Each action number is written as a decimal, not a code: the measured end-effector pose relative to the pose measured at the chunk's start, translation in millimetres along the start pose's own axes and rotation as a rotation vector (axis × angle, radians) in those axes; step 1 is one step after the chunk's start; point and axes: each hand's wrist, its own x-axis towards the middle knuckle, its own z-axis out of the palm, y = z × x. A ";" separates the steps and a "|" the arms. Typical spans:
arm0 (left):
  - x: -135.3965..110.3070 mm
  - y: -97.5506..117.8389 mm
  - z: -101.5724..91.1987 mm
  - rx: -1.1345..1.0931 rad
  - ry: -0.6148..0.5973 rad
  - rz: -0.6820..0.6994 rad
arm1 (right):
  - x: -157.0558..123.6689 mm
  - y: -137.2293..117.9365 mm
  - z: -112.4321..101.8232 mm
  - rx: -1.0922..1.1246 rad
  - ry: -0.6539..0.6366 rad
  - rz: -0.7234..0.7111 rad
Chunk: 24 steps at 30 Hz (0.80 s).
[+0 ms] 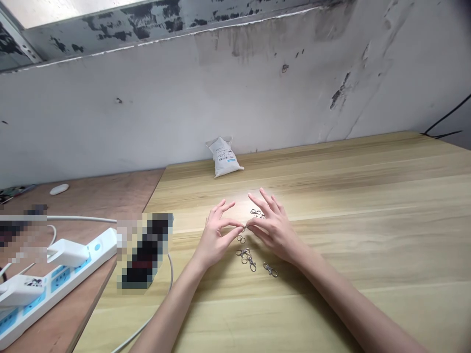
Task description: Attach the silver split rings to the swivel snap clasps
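Observation:
My left hand point(217, 234) and my right hand point(273, 230) meet above the light wood table point(368, 235). Thumb and forefinger of each are pinched on a small metal key ring point(246, 227), mostly hidden by the fingertips; whether a clasp hangs on it I cannot make out. Just below the fingertips lie loose metal rings point(241, 239). Nearer to me are several silver lobster clasps, among them one clasp point(252, 264) and, apart to the right, another clasp point(270, 269). More clasps point(255, 212) lie behind, partly covered by my right hand.
A white plastic packet point(225, 158) with a label stands near the wall. On the left, a white power strip point(59, 282) with plugs rests on a brown board. A blurred dark object point(147, 252) lies beside it, with a pale cable point(171, 269) running towards me.

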 end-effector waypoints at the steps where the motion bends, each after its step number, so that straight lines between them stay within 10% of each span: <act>1: -0.2 0.5 0.6 0.027 0.004 0.008 | 0.1 0.0 0.7 0.000 0.003 0.001; 24: 0.1 -0.1 -3.4 0.281 0.078 0.203 | 0.7 -2.5 1.8 0.029 0.049 0.028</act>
